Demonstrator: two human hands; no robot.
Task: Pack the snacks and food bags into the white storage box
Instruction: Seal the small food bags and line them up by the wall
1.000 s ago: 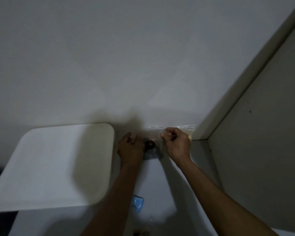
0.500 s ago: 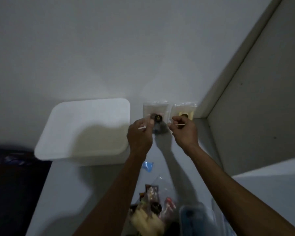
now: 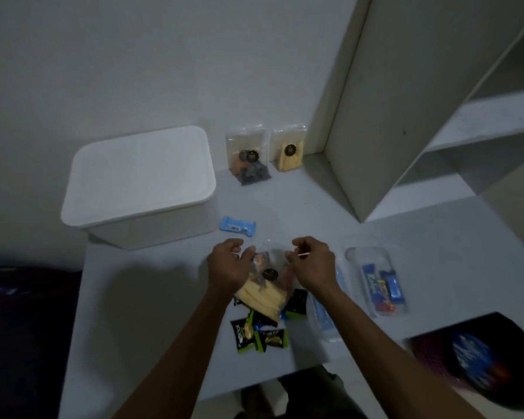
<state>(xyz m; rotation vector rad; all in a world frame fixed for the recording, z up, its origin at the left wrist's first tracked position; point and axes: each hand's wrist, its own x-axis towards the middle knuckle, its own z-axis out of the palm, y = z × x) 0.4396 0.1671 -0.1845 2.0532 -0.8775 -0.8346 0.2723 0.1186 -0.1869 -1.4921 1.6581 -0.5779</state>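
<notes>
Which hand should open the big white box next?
Probably the left hand. It is on the side nearer the white box, whose lid is on. The right hand is farther away, and its fingers pinch a small stick above the snack bag.

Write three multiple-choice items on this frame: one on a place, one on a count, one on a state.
1. Where does the blue wrapper lie?
A. beside the box
B. on the lid
C. in the tray

2. How many bags lean on the wall?
A. one
B. two
C. four

3. How is the box?
A. lid off
B. lid on
C. tipped over

Answers: 1 A, it lies on the table right of the box. 2 B, a dark-filled bag and a yellow-filled bag stand there. 3 B, the lid covers it.
</notes>
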